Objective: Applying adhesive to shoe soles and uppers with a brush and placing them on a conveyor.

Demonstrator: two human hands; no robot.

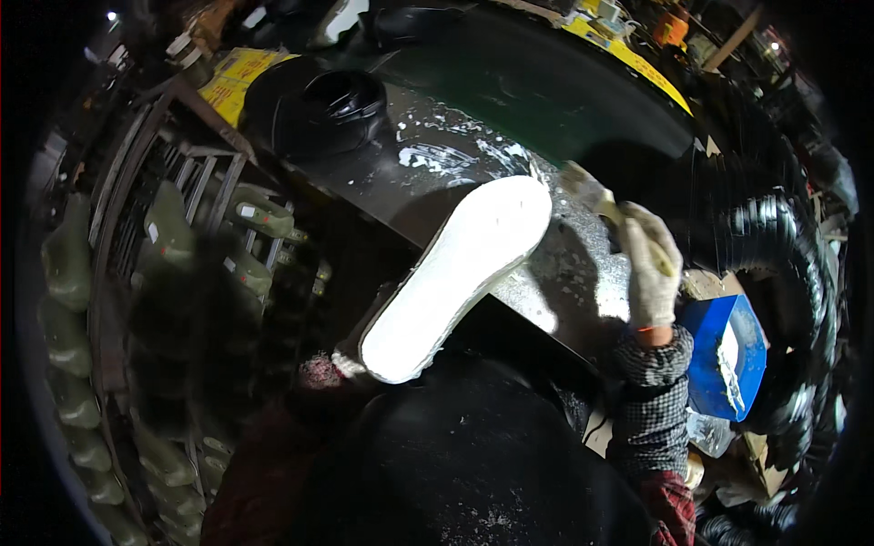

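A large white shoe sole (455,273) is tilted across the middle, its wide end away from me and its narrow end close. At the narrow end my left hand (350,359) grips it from below. Most of those fingers are hidden beneath the sole. My right hand (652,250), in a pale work glove, is closed around a flat brush (587,188). The brush points left toward the wide end, a little apart from it. Right of my forearm stands a blue container (751,355) with white paste smeared on its rim.
Under the sole is a dark worktable (364,187) with white smears. A black rounded object (314,109) sits at its far left. Racks at left carry several olive-green foot-shaped forms (168,223). Shiny black wrapped bundles (774,227) crowd the right. Yellow sheets (241,77) lie at the back.
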